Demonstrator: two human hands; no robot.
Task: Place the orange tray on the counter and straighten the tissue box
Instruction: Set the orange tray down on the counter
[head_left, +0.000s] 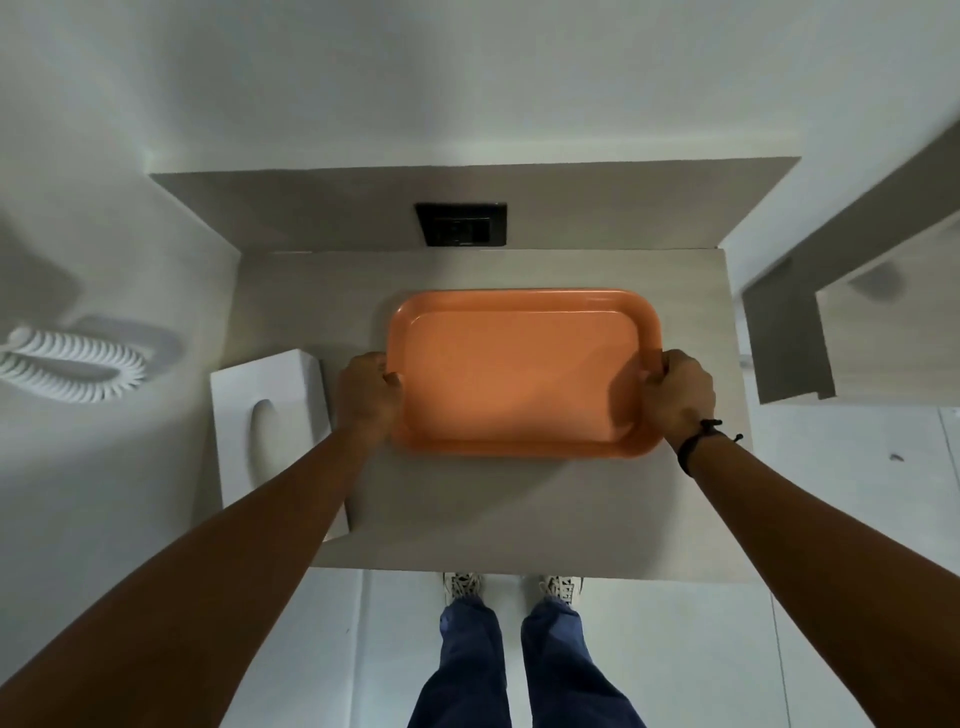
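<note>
Orange tray (519, 379), unmarked, fingers of left hand (366, 395) and right hand (678, 395) clasping its ends

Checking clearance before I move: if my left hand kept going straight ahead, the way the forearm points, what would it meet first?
The left hand grips the orange tray's left rim, so it is already against the tray. Beyond it, probably the backsplash with the black outlet, though depth is unclear.

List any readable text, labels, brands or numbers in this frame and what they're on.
None readable.
orange tray: plain, no marking.
tissue box: plain white top, no print visible.
black wall plate: something pale at its centre, too small and blurred to read.
shoes: patterned, no legible brand.
wristband: dark cord, no text.
</note>
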